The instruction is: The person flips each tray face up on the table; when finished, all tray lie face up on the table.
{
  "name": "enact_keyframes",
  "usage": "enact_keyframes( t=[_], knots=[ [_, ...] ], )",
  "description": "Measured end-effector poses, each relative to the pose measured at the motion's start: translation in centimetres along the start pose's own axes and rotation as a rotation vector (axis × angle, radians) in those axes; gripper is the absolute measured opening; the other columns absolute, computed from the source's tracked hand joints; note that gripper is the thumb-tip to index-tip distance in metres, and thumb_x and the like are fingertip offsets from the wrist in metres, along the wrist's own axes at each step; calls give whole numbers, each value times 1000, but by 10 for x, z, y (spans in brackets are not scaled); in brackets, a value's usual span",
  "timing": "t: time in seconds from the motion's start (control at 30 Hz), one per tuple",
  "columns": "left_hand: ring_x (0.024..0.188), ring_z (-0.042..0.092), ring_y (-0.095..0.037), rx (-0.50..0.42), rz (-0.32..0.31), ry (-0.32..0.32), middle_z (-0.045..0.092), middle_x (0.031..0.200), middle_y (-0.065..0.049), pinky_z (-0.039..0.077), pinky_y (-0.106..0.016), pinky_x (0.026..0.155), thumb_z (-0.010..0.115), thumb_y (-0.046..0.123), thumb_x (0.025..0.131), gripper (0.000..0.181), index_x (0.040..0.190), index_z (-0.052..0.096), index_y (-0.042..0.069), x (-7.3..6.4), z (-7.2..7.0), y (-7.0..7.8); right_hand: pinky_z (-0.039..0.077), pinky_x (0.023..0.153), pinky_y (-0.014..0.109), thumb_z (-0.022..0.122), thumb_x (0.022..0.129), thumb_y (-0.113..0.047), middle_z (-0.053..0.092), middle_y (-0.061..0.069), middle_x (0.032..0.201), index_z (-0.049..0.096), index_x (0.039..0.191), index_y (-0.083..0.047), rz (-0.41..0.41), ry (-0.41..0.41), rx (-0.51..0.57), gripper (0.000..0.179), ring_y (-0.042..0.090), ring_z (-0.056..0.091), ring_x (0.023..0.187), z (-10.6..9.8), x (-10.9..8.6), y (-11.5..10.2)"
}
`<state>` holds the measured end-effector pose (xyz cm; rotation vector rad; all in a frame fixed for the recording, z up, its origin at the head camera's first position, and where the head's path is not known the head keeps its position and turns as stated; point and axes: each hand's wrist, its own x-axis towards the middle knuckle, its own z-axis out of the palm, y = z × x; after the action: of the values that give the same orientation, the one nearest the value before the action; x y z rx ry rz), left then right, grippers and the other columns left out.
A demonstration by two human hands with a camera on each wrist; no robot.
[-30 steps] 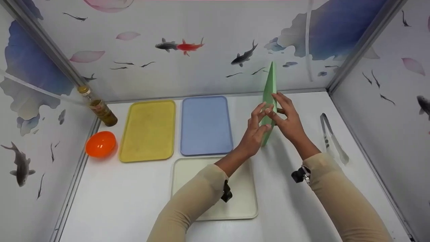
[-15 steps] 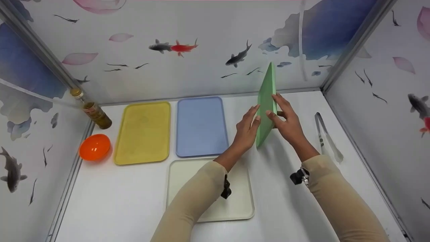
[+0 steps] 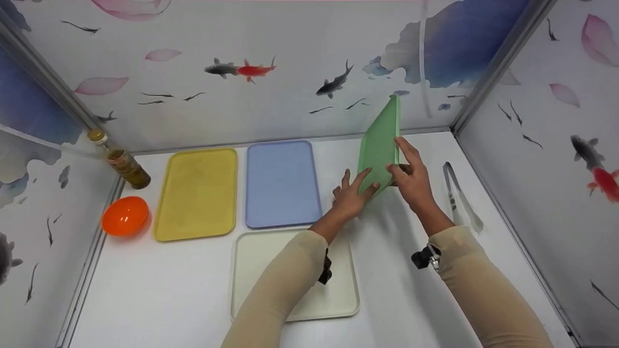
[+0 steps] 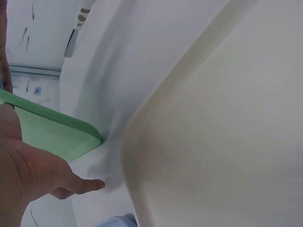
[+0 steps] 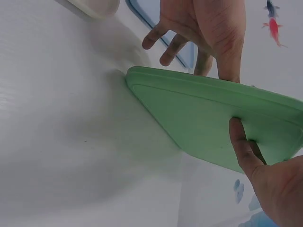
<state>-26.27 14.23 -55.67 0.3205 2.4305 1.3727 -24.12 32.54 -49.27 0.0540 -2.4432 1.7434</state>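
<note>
A light green tray [image 3: 379, 145] is tilted up on edge at the back right of the white table. My right hand [image 3: 414, 182] pinches its right edge, thumb on the near face and fingers behind. Lower down, my left hand [image 3: 349, 199] touches the tray's face near its lower left side, with its fingers spread. The right wrist view has the green tray [image 5: 189, 113] slanting across, its lower corner close over the table and its shadow beneath. Under my left forearm lies a cream tray [image 3: 341, 299], partly hidden by the sleeve.
A blue tray [image 3: 283, 183] and a yellow tray [image 3: 196, 193] lie side by side toward the back. At the far left stand an orange bowl [image 3: 125, 216] and an oil bottle [image 3: 126, 166]. Metal tongs [image 3: 459, 195] lie on the right. Printed walls enclose the table.
The green tray has turned so more of its near face shows. My left hand has slid down its left side and spread its fingers. The right hand keeps its grip; the head view has shifted slightly right.
</note>
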Motion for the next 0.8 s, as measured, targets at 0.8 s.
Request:
enact_keyframes(
  t=[0.8],
  knots=[
    [157, 32, -50, -108, -33, 56, 38, 178, -18, 35, -65, 126, 75, 68, 96, 102, 176, 30, 23, -2, -24, -21, 61, 92, 31, 41, 107, -6, 9, 1, 185, 22, 178, -25, 147, -37, 252, 76, 44, 48, 148, -2, -6, 1]
  ],
)
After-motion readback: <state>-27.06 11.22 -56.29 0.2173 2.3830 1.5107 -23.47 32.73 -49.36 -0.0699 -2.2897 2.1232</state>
